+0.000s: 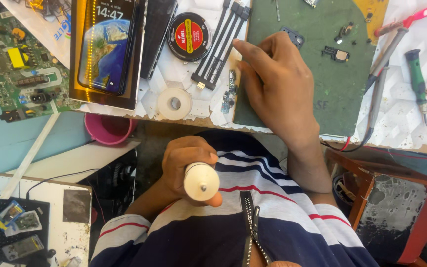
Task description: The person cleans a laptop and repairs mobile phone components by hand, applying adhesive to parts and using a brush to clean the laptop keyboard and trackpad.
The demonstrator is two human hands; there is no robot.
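Down near the lap, the left hand [186, 165] has its fingers curled tight around a white cylindrical tube [201, 181], whose round end with a small centre nub faces the camera, held in front of a striped navy, white and red zip-up top [273, 207]. Up on the bench, the right hand [277, 84] lies loose and unclenched on the left edge of a dark green mat [332, 94], fingertips pointing toward a small dark frame-shaped part [292, 35], gripping nothing.

Just left of those fingers, a row of tiny blue-green boards [229, 94] lies along the mat's edge, beside a bundle of flat black cables [221, 42]. Farther left sits a round black tin with a red and yellow label [189, 36], and below it a white tape roll [174, 104]. A smartphone [107, 44] with a lit screen showing a globe leans in a black case. A green circuit board [18, 69] hangs off the bench's left end, with a pink cup [108, 129] under the edge. Right of the mat lie metal tweezers [384, 64] and a green-handled screwdriver [416, 79].
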